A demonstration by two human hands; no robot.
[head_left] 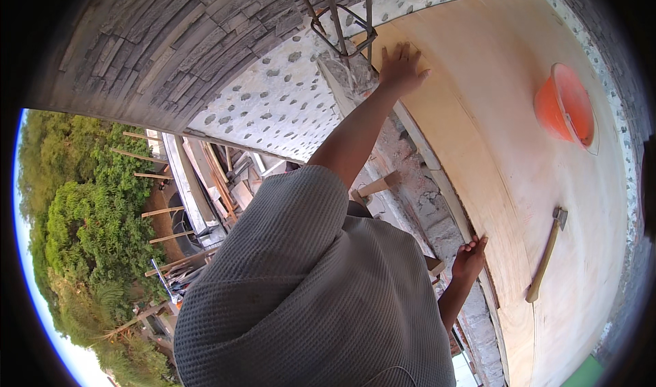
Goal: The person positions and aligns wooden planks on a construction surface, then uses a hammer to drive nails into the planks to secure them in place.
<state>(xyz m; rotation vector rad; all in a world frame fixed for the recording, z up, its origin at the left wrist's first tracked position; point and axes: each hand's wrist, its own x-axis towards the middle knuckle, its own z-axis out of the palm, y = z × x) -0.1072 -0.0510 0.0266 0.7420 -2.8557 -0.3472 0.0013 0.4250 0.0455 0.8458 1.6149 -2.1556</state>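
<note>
A pale plywood sheet (pixel 564 257) stretches across the right side, with a narrower plywood strip (pixel 488 182) along its near edge. My left hand (pixel 403 69) lies flat on the far end of the strip, fingers spread, beside upright steel bars (pixel 335 18). Lower down, my right hand (pixel 469 257) is at the strip's near edge, fingers curled and one finger over the top; it appears to grip that edge. A hatchet (pixel 548 254) with a wooden handle rests on the sheet to the right of my right hand. Beyond it stands an orange bucket (pixel 566 107) with a wire handle.
Rough concrete and brickwork (pixel 424 189) run below the strip's edge. A stub of timber (pixel 380 184) juts out there. Grey stacked-stone cladding (pixel 164 52) and a white pitted wall (pixel 273 100) rise at the upper left. Far below are loose planks (pixel 188 182) and green trees (pixel 89 216).
</note>
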